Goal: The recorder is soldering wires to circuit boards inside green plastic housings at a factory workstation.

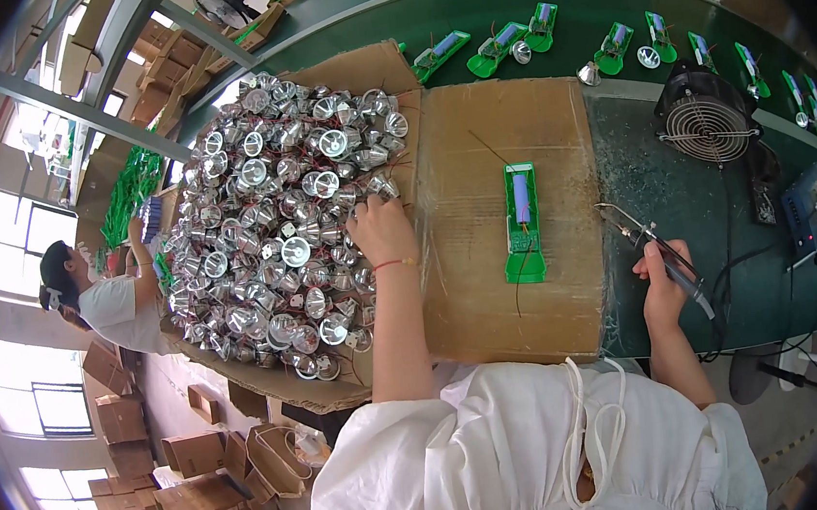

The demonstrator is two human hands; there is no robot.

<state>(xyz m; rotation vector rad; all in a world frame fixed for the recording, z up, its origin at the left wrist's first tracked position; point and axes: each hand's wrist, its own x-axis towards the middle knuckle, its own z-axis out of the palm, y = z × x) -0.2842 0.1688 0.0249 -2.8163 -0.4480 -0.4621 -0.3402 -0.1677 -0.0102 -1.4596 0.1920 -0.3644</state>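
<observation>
My left hand [381, 226] reaches over the right edge of a heap of silver lamp reflectors [268, 209], its fingers curled onto a reflector [382, 185] there; the fingertips are partly hidden. In my right hand [662, 281] is a soldering iron [674, 269], held like a pen, with a thin bent metal guide near its tip. Between the hands, a green plastic housing [525, 269] lies open on a flat cardboard sheet [472, 317]. Inside it sit a violet battery cell [521, 198] and a green circuit board [522, 238], with dark wires sticking out at both ends.
A cardboard box [343, 391] contains the reflectors. Several green housings [503, 49] line the far bench, some beside reflectors. At the right stand a black fan [708, 122] and a blue soldering station [806, 210] with cables. Another person [121, 304] works at the far left.
</observation>
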